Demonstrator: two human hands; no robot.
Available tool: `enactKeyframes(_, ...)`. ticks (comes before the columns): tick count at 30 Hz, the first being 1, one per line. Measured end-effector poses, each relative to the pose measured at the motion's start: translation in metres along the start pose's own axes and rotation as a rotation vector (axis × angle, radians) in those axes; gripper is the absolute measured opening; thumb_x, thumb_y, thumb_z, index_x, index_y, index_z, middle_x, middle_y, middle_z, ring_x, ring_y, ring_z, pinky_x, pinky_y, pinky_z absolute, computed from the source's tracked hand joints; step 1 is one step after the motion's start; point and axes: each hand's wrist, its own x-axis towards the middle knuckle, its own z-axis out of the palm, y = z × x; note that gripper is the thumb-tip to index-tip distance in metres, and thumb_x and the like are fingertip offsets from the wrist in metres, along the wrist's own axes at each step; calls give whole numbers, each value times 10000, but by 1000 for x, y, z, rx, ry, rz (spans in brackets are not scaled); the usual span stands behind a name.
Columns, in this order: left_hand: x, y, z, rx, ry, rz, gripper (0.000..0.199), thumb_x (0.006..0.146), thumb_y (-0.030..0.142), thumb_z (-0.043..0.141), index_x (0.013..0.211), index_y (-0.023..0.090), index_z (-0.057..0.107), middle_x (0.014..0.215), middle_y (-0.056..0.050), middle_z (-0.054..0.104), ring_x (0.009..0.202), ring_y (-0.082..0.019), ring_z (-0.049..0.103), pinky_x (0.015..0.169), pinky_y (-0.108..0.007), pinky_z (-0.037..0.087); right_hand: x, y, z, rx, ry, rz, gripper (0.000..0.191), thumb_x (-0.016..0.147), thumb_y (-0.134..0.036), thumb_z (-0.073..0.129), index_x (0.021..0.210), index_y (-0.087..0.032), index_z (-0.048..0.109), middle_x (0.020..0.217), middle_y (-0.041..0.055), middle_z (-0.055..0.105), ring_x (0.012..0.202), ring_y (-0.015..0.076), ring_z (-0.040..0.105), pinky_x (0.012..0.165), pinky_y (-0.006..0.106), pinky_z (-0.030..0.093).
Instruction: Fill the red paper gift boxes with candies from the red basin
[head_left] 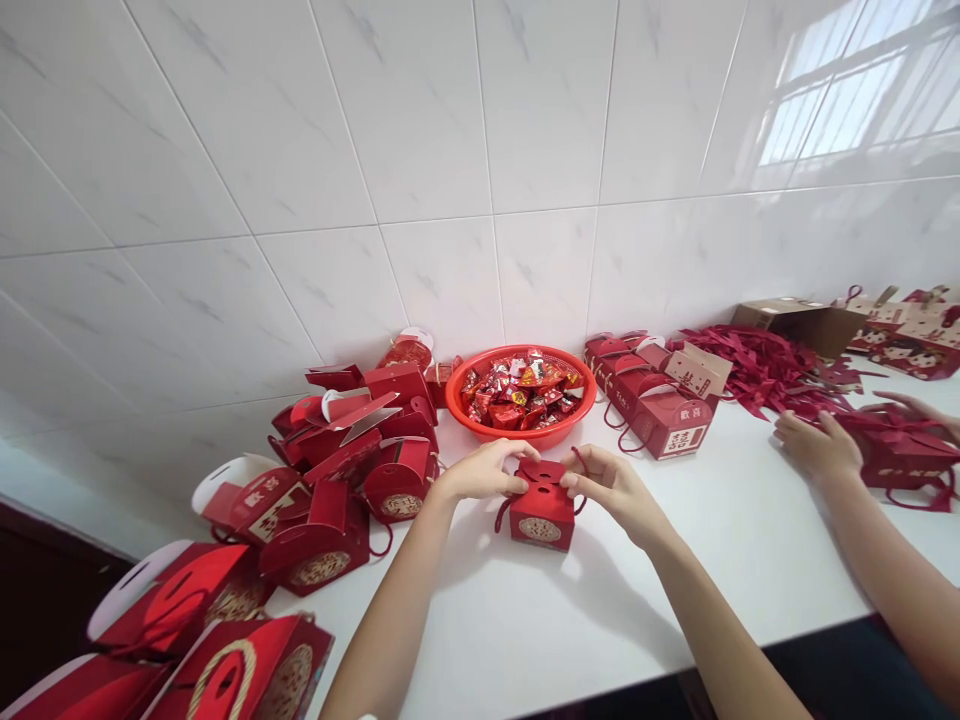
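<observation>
A small red gift box (541,518) with a gold round emblem stands upright on the white table. Its top flaps are folded inward, and a dark red cord handle hangs at each side. My left hand (491,470) grips the box's top at the left, thumb on the flap and fingers behind. On the other side, my right hand (611,492) pinches the top's right edge, with the cord by its fingers. Just behind the box sits a red plastic basket (521,436) holding several wrapped candies (525,390).
Several open red boxes (322,540) crowd the left side. A row of boxes (660,410) stands right of the basket, near a heap of red ribbons (757,365) and a cardboard box (802,325). At right, another person's hands (821,450) hold a red box (900,450). A tiled wall (435,270) rises behind.
</observation>
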Motion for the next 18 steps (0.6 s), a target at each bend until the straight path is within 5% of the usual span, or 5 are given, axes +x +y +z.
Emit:
enactKeyframes(8,-21,30,-6,-465,126,89,468,759,212,681,1217,164,597,724,7,665,772,-176,665,845,-361,518,-7,-12,6,-122,35,-79,426,806,-532,704,1047,-207,571,849,32,655,735,179,617,701,335,507)
enactKeyframes(12,-31,48,3,-578,67,217,472,790,343,751,1209,185,603,1044,-83,706,1077,-253,659,963,-408,497,-10,-15,14,-243,30,-136,382,805,-509,712,1006,-213,578,830,28,662,740,183,602,673,317,501)
enactKeyframes(18,-36,64,29,-547,13,440,427,790,323,758,1188,227,640,1486,-100,450,1264,-277,565,1088,-429,453,-11,-9,22,-385,203,-182,334,908,-535,520,844,-216,594,744,44,645,685,201,582,616,321,481)
